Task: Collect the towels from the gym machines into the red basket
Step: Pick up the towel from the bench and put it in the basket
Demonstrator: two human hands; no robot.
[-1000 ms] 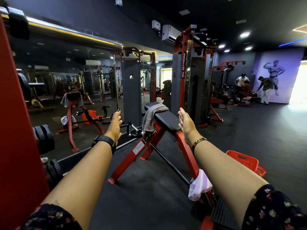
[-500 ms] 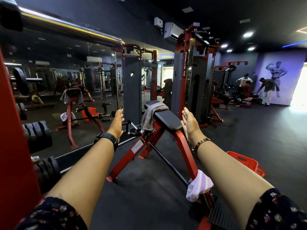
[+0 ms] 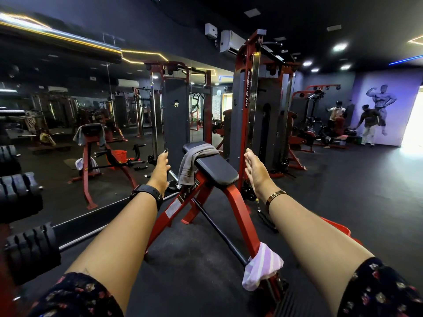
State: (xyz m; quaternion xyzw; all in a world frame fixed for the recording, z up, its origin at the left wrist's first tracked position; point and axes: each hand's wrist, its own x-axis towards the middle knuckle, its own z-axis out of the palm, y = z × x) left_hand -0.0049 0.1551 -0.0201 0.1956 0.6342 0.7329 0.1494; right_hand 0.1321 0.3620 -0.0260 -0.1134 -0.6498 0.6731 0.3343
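Dim gym: mirrored wall (image 3: 68, 99) left, black floor (image 3: 354, 191), bodybuilder mural (image 3: 381, 104) beyond

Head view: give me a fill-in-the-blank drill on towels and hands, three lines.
The towel draped over the black pad is plain ____.
The striped towel hangs low on the ____ frame.
The left hand and right hand reach forward ____, holding nothing.
Missing: grey; red; open.

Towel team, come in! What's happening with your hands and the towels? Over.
Hands open, empty: left hand, right hand. One grey towel draped over pad, not held. One striped towel low on frame. Nothing blocking.
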